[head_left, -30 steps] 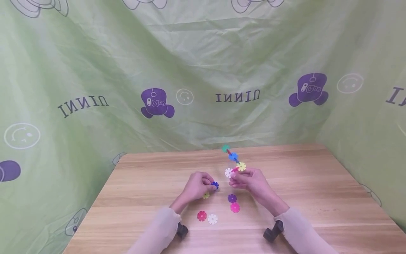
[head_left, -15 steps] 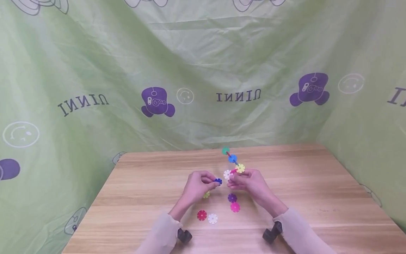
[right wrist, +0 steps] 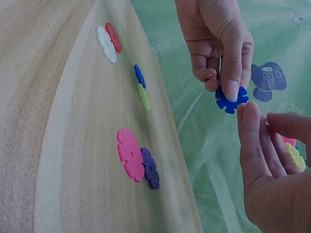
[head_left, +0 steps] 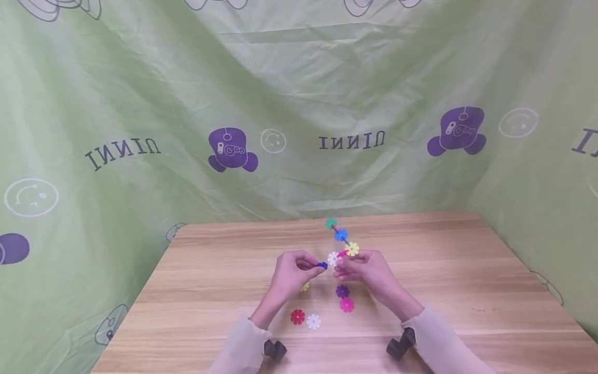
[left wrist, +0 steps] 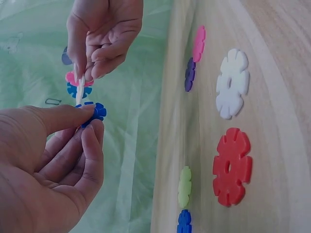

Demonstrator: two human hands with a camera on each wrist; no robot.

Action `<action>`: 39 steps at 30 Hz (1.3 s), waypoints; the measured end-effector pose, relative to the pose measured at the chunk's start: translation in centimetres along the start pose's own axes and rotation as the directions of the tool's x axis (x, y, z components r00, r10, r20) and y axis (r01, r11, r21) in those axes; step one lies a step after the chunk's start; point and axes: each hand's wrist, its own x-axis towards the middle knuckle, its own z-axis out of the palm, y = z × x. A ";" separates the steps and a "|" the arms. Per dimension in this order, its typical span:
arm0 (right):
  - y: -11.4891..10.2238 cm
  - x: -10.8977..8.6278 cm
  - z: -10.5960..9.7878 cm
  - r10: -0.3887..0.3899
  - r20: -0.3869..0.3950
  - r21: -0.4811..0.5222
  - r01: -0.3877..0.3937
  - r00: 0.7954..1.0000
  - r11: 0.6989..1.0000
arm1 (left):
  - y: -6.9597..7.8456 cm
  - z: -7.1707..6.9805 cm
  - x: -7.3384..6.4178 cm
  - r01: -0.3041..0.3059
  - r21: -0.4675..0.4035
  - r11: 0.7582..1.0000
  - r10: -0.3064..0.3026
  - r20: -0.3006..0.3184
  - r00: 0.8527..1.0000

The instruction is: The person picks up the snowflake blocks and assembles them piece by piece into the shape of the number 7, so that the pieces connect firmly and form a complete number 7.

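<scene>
Between thumb and fingers, my left hand [head_left: 290, 272] pinches a dark blue notched snowflake disc [left wrist: 99, 111]. My right hand [head_left: 371, 272] holds a chain of linked discs by its white disc [head_left: 333, 258], which is partly covered by the fingers. From there the chain runs up and away through a pink disc [head_left: 342, 253], a yellow one [head_left: 352, 249], a lighter blue one [head_left: 341, 235] and a green one [head_left: 331, 224] at the far end. The blue disc is very close to the white one; whether they touch I cannot tell.
Loose discs lie on the wooden table [head_left: 210, 291]: red [head_left: 297, 317] beside white [head_left: 313, 322], purple [head_left: 342, 291] against pink [head_left: 347, 305], and yellow-green [left wrist: 184, 187] next to blue [left wrist: 184, 221]. A green printed cloth [head_left: 289, 93] hangs behind the table.
My left hand has brought the blue disc rightward to the white disc and turned it more edge-on. The chain in my right hand has shifted slightly left and down.
</scene>
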 end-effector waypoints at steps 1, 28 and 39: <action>0.0 0.0 0.0 0.000 0.000 -0.005 0.000 1.000 1.000 | 0.0 0.1 0.0 -0.001 0.003 1.000 0.001 -0.001 1.000; -0.1 -0.2 0.6 0.041 -0.110 -0.073 -0.049 0.993 0.996 | 1.1 2.1 -0.9 -0.260 0.258 0.931 0.264 0.020 0.964; -0.2 0.0 0.7 0.056 -0.133 -0.038 -0.061 0.990 0.997 | 1.4 1.9 -0.8 -0.215 0.207 0.954 0.219 0.004 0.976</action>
